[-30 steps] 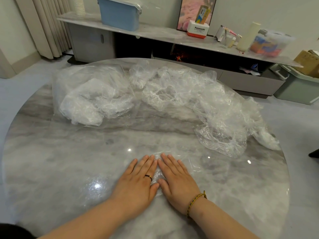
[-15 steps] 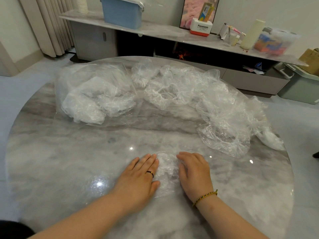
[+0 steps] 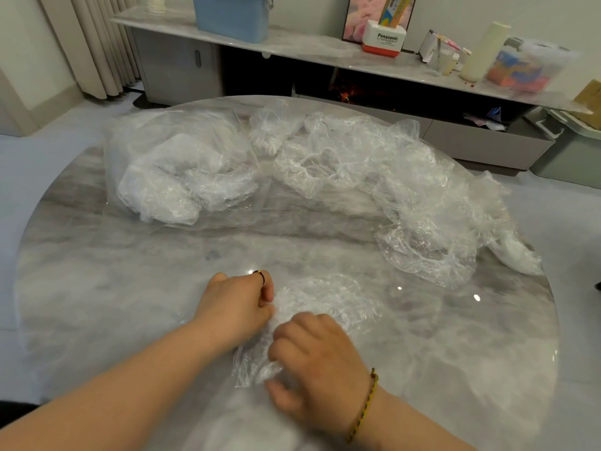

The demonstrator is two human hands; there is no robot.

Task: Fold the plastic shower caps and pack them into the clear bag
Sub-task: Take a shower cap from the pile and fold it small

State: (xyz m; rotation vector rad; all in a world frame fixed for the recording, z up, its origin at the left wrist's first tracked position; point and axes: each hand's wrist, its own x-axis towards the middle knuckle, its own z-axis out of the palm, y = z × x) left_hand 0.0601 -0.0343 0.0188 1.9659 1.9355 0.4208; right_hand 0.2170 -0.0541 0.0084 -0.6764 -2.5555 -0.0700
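While both my hands work on one crumpled transparent plastic shower cap [image 3: 328, 297], I judge that I am in the folding step and not yet in the packing. My left hand [image 3: 232, 307] has its fingers curled and pinches the left edge of the cap. My right hand [image 3: 320, 356] is curled too, and its fingers and thumb hold the nearer part of the thin film. The cap lies on the round grey marble counter [image 3: 97, 288], in the near middle, partly under my hands.

I think the next move calls for bringing the two held parts together and pressing the air out, because such film springs open easily. After that the folded cap must travel to the large clear plastic bag [image 3: 146, 144], which lies at the far left with white folded caps already inside it.

A heap of loose transparent shower caps [image 3: 374, 177] fills the far right and reaches close to the right rim of the counter, so a careless pull could drag some over it. Between my hands and the bag the counter is bare, and this gives me a free path.
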